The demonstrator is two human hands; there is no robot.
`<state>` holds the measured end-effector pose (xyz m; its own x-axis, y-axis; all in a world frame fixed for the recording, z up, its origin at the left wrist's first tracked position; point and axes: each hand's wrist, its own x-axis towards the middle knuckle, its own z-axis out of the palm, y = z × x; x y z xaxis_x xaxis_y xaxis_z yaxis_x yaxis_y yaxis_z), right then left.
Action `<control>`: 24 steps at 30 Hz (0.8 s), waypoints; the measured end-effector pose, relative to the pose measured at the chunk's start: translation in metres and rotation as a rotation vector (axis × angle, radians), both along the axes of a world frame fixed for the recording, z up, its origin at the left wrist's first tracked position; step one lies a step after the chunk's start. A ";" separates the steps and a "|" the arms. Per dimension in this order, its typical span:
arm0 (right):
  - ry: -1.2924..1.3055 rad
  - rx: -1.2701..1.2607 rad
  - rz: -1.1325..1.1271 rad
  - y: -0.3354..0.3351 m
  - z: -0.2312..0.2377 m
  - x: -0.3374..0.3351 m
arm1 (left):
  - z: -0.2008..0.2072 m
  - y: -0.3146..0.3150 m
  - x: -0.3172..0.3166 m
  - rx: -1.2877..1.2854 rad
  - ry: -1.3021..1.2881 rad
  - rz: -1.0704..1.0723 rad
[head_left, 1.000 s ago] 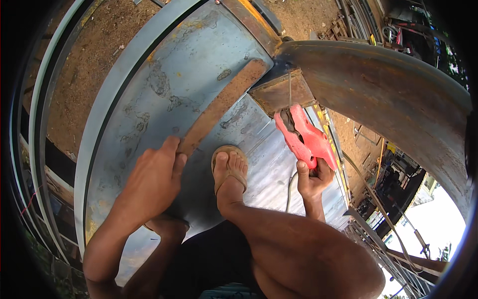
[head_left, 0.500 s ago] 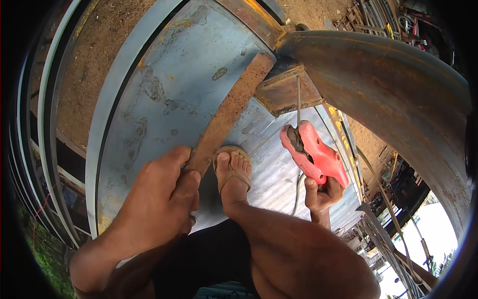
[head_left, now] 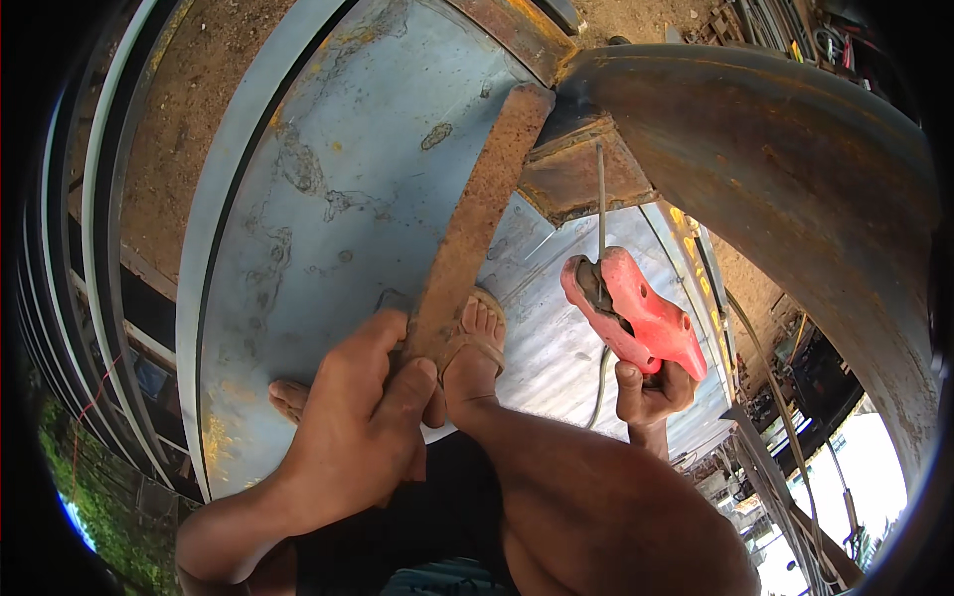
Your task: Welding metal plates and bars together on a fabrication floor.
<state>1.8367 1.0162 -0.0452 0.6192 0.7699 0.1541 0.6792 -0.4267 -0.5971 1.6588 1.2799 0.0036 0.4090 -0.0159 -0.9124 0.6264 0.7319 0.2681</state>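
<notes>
My left hand (head_left: pixel 348 417) is closed around the near end of a rusty flat steel bar (head_left: pixel 487 194). The bar slants away over the grey metal sheet (head_left: pixel 388 219), its far end close to the corner where the rusty frame pieces meet. In my right hand (head_left: pixel 658 395) is a red welding electrode holder (head_left: pixel 641 313), gripped from below. A thin welding rod (head_left: pixel 601 194) rises from its jaws. In the picture the rod's tip overlaps a rusty angled plate (head_left: pixel 586 171); whether they touch I cannot tell.
A large curved steel piece (head_left: pixel 755 149) arches along the right. My sandalled foot (head_left: pixel 472 348) stands on the sheet between my hands. Curved metal rails (head_left: pixel 104 248) run along the left. A cable (head_left: pixel 602 387) trails below the holder. Scrap metal (head_left: pixel 765 35) lies at the far right.
My left hand has shifted to the right, and the bar now stands steeper in view. Toes of my other foot have appeared at the left. The right hand has barely moved.
</notes>
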 end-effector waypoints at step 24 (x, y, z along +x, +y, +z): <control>-0.005 0.061 -0.019 -0.007 0.007 -0.011 | -0.012 0.061 -0.002 0.294 -0.066 -0.150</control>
<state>1.8258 1.0096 -0.0386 0.6324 0.7473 0.2040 0.6747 -0.4021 -0.6189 1.6567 1.3404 -0.0084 0.4807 0.1794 -0.8583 0.6957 0.5179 0.4978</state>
